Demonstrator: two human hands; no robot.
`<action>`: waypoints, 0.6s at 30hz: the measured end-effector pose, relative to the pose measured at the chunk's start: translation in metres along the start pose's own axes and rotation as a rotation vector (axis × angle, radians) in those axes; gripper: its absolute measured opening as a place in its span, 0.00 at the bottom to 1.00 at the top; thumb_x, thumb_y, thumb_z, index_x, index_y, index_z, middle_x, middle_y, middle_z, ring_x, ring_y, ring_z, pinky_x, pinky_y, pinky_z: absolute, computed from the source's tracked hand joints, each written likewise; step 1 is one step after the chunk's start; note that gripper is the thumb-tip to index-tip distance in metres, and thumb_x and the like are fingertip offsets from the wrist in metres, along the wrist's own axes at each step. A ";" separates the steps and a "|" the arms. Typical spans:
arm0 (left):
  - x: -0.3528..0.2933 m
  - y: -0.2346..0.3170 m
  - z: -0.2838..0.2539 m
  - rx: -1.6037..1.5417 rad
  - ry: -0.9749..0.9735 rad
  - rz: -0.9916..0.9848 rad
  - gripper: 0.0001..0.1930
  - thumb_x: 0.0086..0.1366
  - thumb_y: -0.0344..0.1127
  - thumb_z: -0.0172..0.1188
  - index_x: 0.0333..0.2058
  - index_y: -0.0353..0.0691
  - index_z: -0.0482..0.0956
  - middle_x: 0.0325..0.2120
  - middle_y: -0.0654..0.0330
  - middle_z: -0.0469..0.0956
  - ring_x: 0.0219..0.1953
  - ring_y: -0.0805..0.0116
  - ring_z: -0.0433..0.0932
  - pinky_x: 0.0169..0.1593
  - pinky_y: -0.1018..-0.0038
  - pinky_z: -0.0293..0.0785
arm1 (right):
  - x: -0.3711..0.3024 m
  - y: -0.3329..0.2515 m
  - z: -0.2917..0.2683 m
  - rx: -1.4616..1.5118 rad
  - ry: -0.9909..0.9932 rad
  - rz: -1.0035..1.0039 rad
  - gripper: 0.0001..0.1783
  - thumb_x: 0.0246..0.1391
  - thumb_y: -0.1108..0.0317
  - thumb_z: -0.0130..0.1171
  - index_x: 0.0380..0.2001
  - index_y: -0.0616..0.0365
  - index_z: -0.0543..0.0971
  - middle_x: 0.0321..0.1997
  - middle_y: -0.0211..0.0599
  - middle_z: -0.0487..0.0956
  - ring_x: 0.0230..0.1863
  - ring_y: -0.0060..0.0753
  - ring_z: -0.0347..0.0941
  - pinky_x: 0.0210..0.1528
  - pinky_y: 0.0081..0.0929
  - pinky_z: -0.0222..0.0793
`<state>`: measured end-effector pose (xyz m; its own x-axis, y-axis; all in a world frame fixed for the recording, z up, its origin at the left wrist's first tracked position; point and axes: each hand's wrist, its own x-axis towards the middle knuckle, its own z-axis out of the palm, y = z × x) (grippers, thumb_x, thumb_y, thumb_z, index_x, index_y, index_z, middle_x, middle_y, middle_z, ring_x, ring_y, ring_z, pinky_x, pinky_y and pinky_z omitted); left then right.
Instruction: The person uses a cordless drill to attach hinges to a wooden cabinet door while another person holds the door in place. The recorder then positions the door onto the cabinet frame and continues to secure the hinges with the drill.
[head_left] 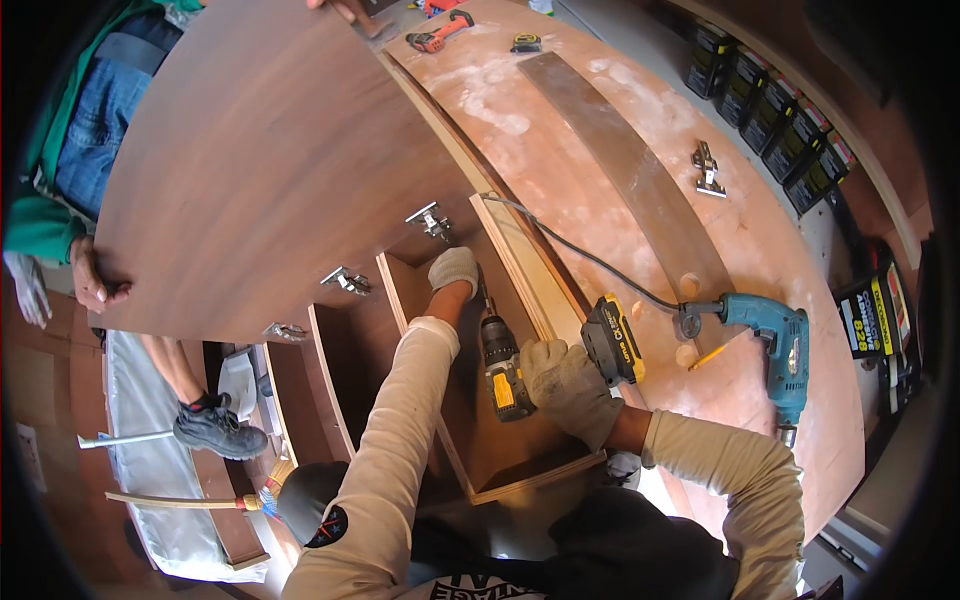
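Note:
My right hand [570, 392], in a pale work glove, grips a yellow-and-black cordless drill [508, 375] by its handle, with the battery sticking out to the right. The drill's bit points away from me, inside a wooden cabinet [530, 478] with several compartments. My left hand [455, 268], also gloved, is closed beside the bit, near the cabinet's far end; its fingertips are hidden. Left of that hand, a metal hinge [430, 220] sits on a large brown door panel [270, 160], with two more hinges along the panel's near edge.
A co-worker's hand [95, 280] holds the panel's left edge; another hand shows at its top. On the right-hand worktop lie a blue corded drill [775, 350], a pencil [708, 357], a wood strip [630, 160], a loose hinge [707, 170] and a tape measure [526, 43].

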<state>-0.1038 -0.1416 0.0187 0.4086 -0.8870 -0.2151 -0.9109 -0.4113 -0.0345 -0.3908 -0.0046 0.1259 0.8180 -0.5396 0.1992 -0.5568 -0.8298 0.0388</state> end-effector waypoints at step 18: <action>-0.081 -0.017 0.021 -2.427 -0.609 -0.366 0.09 0.70 0.33 0.57 0.42 0.34 0.79 0.35 0.54 0.82 0.34 0.59 0.80 0.39 0.64 0.81 | -0.002 0.003 -0.004 -0.068 -0.045 0.014 0.16 0.52 0.66 0.57 0.45 0.57 0.75 0.34 0.33 0.74 0.36 0.33 0.73 0.35 0.31 0.69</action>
<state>-0.1223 -0.0578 0.0160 0.0204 -0.8163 -0.5772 0.8832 -0.2558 0.3930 -0.3942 -0.0052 0.1297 0.8150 -0.5581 0.1558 -0.5754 -0.8113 0.1035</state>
